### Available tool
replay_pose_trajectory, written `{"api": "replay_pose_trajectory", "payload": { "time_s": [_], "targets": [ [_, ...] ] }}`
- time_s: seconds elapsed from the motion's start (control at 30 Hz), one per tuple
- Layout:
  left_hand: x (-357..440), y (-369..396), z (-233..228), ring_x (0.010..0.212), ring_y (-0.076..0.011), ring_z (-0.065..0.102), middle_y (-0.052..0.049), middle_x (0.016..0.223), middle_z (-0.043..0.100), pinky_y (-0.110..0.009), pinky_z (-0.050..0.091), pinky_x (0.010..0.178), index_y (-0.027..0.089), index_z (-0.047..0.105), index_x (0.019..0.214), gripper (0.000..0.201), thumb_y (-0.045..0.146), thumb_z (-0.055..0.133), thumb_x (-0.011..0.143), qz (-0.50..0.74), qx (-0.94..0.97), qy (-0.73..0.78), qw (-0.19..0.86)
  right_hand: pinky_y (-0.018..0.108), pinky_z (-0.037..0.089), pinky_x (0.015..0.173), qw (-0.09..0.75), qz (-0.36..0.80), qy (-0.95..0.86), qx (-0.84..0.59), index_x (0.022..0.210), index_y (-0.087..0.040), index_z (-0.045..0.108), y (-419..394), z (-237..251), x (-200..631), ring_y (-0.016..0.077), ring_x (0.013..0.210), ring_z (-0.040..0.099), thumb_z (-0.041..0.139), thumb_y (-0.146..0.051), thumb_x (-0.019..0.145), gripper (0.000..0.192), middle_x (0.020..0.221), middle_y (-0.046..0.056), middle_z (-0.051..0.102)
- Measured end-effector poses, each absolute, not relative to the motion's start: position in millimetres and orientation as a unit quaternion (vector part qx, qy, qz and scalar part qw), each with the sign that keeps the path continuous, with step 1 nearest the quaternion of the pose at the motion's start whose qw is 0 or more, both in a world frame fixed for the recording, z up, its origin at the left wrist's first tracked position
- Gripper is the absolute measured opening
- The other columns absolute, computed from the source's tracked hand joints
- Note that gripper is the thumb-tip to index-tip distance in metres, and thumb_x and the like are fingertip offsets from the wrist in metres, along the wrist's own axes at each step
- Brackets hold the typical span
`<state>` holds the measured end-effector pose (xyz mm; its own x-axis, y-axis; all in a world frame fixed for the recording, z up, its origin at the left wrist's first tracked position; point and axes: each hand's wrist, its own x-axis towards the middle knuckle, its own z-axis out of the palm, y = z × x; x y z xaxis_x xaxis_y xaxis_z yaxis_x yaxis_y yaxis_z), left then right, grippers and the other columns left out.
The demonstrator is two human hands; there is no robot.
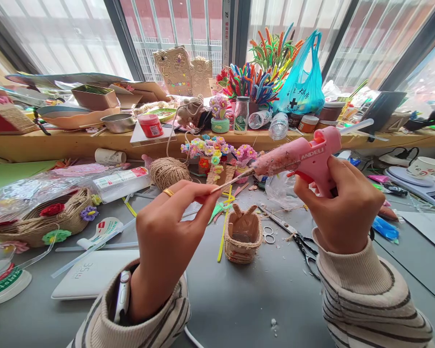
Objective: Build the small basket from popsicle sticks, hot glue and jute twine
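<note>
My right hand point(339, 205) grips a pink hot glue gun point(304, 154), its nozzle pointing left. My left hand point(174, 227) pinches a thin wooden stick point(232, 181) whose far end meets the gun's nozzle. Both hands are raised above the grey table point(261, 299). Below them stands a small twine-wrapped basket point(242, 237) with wooden sticks inside. Scissors point(293, 237) lie just right of the basket.
A ball of jute twine point(168, 171), a larger twine basket with flowers point(43, 220), a white tablet point(90, 273) and glue sticks lie at left. Pipe-cleaner flowers point(217, 150), bottles and a teal plastic bag point(299, 82) crowd the wooden sill. A scale point(424, 186) sits far right.
</note>
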<state>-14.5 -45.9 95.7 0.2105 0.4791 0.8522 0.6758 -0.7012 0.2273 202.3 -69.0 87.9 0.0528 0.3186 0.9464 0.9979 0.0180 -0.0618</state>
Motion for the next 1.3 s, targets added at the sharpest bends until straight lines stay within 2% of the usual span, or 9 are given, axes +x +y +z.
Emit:
{"api": "replay_pose_trajectory", "payload": {
  "time_s": [0.37,0.77,1.0,1.3],
  "targets": [
    [-13.5,-45.4,94.5,0.062,-0.0115,0.059,0.004,0.070,0.065,-0.025,0.048,0.061,0.024,0.061,0.077,0.004,0.020,0.061,0.075,-0.502,-0.774,-0.377,0.083,0.027,0.031,0.048,0.425,-0.387,-0.563,-0.593,0.070,-0.018,0.055,-68.6,87.2,203.5,0.0139,0.053,0.043,0.057,-0.021,0.067,0.005,0.056,0.001,0.044],
    [-11.7,-44.2,94.4,0.062,-0.0070,0.058,0.003,0.068,0.065,-0.018,0.044,0.062,0.017,0.063,0.074,0.003,0.017,0.065,0.072,-0.514,-0.771,-0.364,0.096,0.027,0.032,0.049,0.425,-0.389,-0.555,-0.600,0.074,-0.015,0.058,-66.3,84.9,206.5,0.0155,0.053,0.044,0.054,-0.024,0.069,0.011,0.057,0.002,0.045],
    [-12.1,-43.6,94.7,0.061,-0.0067,0.058,0.004,0.068,0.065,-0.018,0.044,0.061,0.018,0.063,0.074,0.003,0.017,0.065,0.072,-0.518,-0.767,-0.363,0.105,0.028,0.034,0.050,0.421,-0.382,-0.552,-0.610,0.077,-0.018,0.058,-66.6,84.2,206.7,0.0166,0.055,0.046,0.052,-0.025,0.070,0.011,0.060,0.002,0.049],
    [-13.8,-44.5,94.5,0.062,-0.0079,0.058,0.004,0.068,0.065,-0.020,0.045,0.062,0.019,0.062,0.075,0.004,0.018,0.064,0.072,-0.516,-0.768,-0.366,0.098,0.029,0.036,0.052,0.410,-0.375,-0.557,-0.617,0.084,-0.013,0.060,-66.5,83.9,207.7,0.0175,0.058,0.049,0.051,-0.023,0.071,0.018,0.064,0.005,0.054]
  ]
}}
